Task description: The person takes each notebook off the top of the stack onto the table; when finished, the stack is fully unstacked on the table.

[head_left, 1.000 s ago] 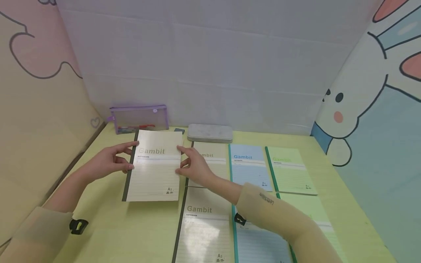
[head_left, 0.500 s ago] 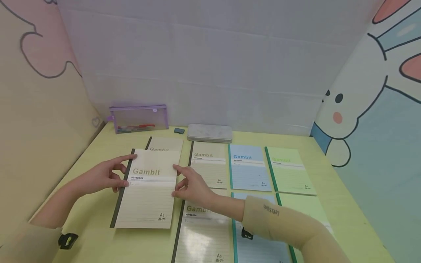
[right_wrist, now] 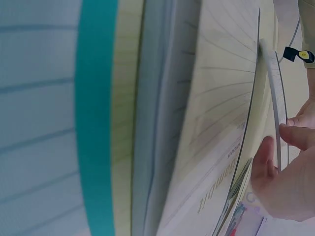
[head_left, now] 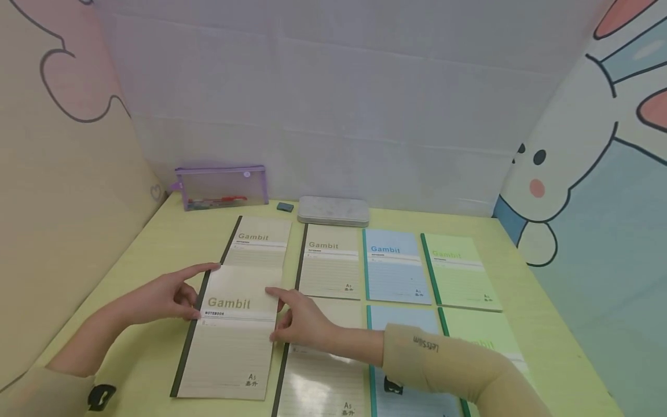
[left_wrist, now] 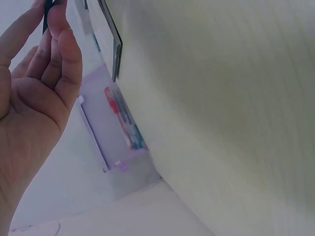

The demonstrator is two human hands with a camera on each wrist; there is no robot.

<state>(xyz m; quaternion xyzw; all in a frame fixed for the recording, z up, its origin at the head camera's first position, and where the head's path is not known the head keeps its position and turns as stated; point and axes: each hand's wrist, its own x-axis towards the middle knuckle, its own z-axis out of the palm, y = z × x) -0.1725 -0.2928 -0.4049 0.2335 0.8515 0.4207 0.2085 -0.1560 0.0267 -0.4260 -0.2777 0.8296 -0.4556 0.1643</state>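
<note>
Beige sleeves, dark lettering on right forearm; black clips at cuffs.

Right hand (right_wrist: pixel 290 182) pinches beige notebook (right_wrist: pixel 271 93) edge.

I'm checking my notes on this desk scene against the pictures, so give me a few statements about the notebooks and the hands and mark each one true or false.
1. Both hands hold the same beige notebook. True: the left hand pinches its dark spine edge, the right hand its opposite edge.
2. The held notebook has a blue cover. False: it is beige; a blue notebook lies further right.
3. A purple mesh pouch stands at the back of the table. True.
4. The grey tin case lies open. False: it is closed.
</note>
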